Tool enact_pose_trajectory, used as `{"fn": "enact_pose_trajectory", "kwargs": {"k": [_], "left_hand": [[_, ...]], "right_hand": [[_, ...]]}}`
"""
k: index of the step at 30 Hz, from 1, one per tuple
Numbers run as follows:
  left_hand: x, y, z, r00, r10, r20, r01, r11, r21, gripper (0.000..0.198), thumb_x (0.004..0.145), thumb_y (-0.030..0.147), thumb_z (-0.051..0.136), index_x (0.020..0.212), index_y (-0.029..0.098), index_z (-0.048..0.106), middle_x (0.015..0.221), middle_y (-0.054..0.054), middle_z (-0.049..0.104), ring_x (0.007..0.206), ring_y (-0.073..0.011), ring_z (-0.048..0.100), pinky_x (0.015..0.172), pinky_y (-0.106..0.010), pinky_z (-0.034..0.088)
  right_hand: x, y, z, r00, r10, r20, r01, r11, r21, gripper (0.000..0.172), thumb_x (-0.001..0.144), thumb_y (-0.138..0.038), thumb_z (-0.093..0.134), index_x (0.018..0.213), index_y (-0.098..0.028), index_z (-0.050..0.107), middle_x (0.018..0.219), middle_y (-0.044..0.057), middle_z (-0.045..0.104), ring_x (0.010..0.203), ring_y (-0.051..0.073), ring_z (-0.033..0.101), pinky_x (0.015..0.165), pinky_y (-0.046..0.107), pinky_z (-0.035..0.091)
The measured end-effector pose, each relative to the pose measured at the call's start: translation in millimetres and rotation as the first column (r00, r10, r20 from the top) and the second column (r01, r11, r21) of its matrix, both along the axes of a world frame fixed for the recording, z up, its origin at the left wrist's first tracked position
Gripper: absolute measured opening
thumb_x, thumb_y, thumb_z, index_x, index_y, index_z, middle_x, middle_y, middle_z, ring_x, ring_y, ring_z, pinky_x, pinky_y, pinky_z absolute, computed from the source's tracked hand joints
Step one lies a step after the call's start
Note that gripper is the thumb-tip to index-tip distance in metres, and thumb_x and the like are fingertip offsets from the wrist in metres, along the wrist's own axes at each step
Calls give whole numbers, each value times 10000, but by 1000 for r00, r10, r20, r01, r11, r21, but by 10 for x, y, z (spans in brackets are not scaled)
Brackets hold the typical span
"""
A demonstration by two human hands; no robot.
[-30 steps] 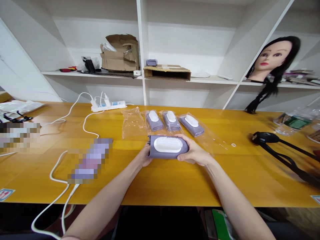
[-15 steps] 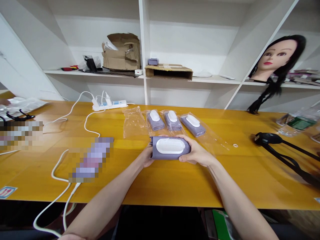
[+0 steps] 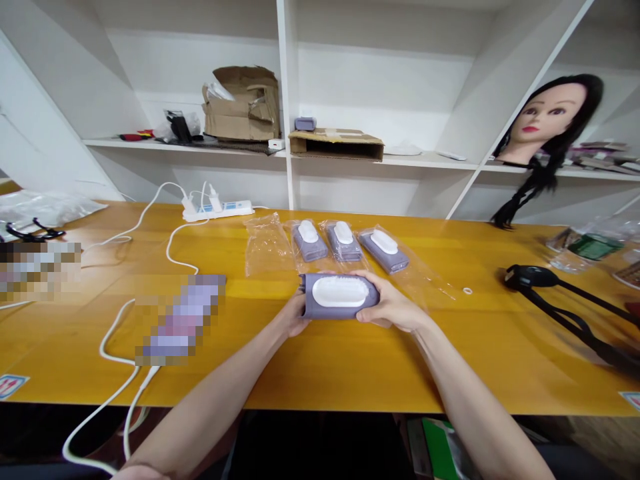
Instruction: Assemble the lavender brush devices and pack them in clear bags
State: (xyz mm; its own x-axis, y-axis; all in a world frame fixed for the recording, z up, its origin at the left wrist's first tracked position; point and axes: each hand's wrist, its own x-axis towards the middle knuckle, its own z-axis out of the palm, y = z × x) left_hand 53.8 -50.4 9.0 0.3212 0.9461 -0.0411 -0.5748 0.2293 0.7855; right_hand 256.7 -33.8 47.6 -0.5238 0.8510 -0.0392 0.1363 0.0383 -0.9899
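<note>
Between my two hands, above the table, is a purple-grey rolled bundle (image 3: 325, 313) with a long white oval piece (image 3: 340, 292) on its near face. My left hand (image 3: 296, 316) is closed on the bundle's left end, its fingers mostly hidden behind it; small dark bristle-like bits show at that end. My right hand (image 3: 387, 307) grips the right end, thumb in front and fingers over the top. Behind lie three similar bundles with white oval tops in clear plastic bags: a left one (image 3: 314, 252), a middle one (image 3: 346, 252) and a right one (image 3: 390, 260).
An empty-looking clear bag (image 3: 267, 247) lies left of the bundles. At left are a blurred-out phone (image 3: 183, 317) on a white cable and a power strip (image 3: 220, 210). To the right are a small white ring (image 3: 467, 291) and a black strapped device (image 3: 537, 275). A mannequin head (image 3: 550, 117) stands on the shelf.
The view has shifted very slightly. Both hands keep the same hold on the bundle, with almost no movement.
</note>
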Motion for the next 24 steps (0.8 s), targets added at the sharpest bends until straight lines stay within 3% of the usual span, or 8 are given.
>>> {"fn": "enact_pose_trajectory", "kwargs": {"k": [4, 10, 18, 24], "left_hand": [[-11, 8, -21, 1000, 4, 6, -3, 1000, -10, 593, 556, 229, 712, 1141, 217, 613, 1114, -64, 668, 1089, -273, 571, 819, -307, 475], [-55, 85, -92, 1000, -29, -5, 29, 999, -22, 495, 643, 257, 618, 1137, 215, 618, 1172, -60, 647, 1098, -266, 575, 829, -324, 475], [-59, 109, -77, 1000, 1, -25, -1, 1000, -1, 583, 608, 188, 594, 1191, 192, 594, 1107, -56, 682, 1106, -274, 571, 886, -337, 446], [-105, 148, -149, 996, -61, 68, 60, 998, 18, 556, 640, 175, 578, 1196, 183, 591, 1101, -62, 685, 1107, -273, 574, 920, -345, 423]], "right_hand": [[-14, -8, 2, 1000, -13, -16, 13, 1000, 10, 724, 466, -168, 820, 1123, -257, 530, 1095, 18, 560, 983, 213, 512, 732, 285, 465], [-56, -9, -34, 998, -25, -51, 21, 997, -76, 743, 480, -142, 802, 1144, -268, 494, 1079, 25, 548, 926, 202, 529, 655, 274, 469], [-66, -13, -13, 998, -32, -56, 25, 993, -113, 738, 482, -129, 796, 1139, -263, 487, 1093, 24, 548, 968, 201, 522, 678, 265, 471], [-19, -21, 21, 997, 20, -76, -28, 995, -94, 756, 539, -196, 799, 1215, -257, 466, 1163, 41, 545, 1015, 211, 526, 746, 289, 482]]}}
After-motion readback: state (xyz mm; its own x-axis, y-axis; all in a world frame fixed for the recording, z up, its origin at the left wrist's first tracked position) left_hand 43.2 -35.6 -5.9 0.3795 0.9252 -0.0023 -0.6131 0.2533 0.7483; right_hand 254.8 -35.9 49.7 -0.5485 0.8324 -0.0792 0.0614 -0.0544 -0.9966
